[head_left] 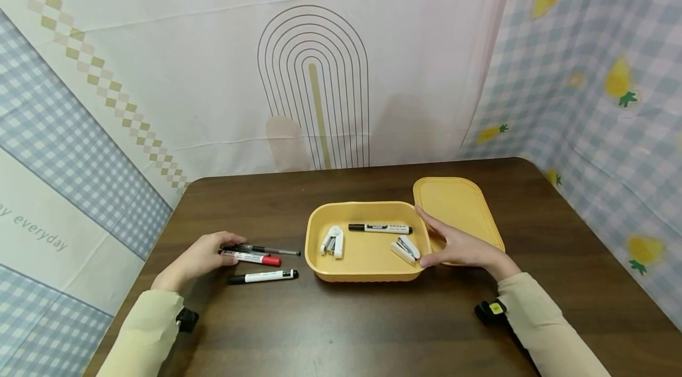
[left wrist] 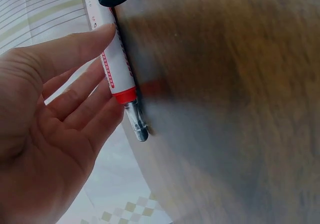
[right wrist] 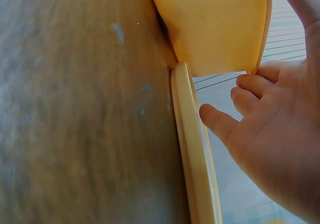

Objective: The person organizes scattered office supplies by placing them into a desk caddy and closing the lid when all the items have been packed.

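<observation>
My left hand point(head_left: 205, 254) pinches a red-capped marker point(head_left: 250, 257) at its left end. In the left wrist view the thumb point(left wrist: 95, 43) lies on the marker's white barrel, with other fingers behind it. A dark slim pen point(head_left: 274, 250) lies along its far side, and a black-capped marker point(head_left: 263, 277) on the near side. My right hand point(head_left: 460, 245) holds the right end of a yellow box point(head_left: 367, 273), thumb at the near corner and forefinger at the far one. Inside are a black-and-white marker point(head_left: 380, 228) and two white staplers, one left point(head_left: 333, 242), one right point(head_left: 406, 249).
A flat yellow lid point(head_left: 455, 202) lies right of the box, partly behind my right hand. Everything stands on a dark brown wooden table point(head_left: 330, 329). Patterned cloth point(head_left: 426, 69) hangs along the table's far edge and sides.
</observation>
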Action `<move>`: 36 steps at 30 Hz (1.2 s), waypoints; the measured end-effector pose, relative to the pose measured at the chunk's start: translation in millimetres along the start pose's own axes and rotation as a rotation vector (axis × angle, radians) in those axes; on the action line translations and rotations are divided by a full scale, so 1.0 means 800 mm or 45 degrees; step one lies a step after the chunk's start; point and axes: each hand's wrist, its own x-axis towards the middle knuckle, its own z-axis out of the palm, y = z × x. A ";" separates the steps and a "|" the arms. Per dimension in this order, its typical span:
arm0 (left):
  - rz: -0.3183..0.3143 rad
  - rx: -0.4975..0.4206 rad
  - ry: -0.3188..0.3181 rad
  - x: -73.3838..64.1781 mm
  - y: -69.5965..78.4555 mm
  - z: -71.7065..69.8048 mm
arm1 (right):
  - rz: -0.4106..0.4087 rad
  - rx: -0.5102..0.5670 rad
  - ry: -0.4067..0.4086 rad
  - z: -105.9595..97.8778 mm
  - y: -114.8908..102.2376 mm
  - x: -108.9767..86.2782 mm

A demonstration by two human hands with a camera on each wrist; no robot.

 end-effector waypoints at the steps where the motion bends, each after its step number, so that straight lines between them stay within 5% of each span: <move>1: -0.001 0.012 -0.001 0.000 -0.001 0.000 | 0.000 -0.003 -0.001 0.000 0.000 0.000; 36: 0.076 0.118 0.012 0.000 -0.006 0.002 | 0.034 0.025 0.005 -0.001 0.003 0.001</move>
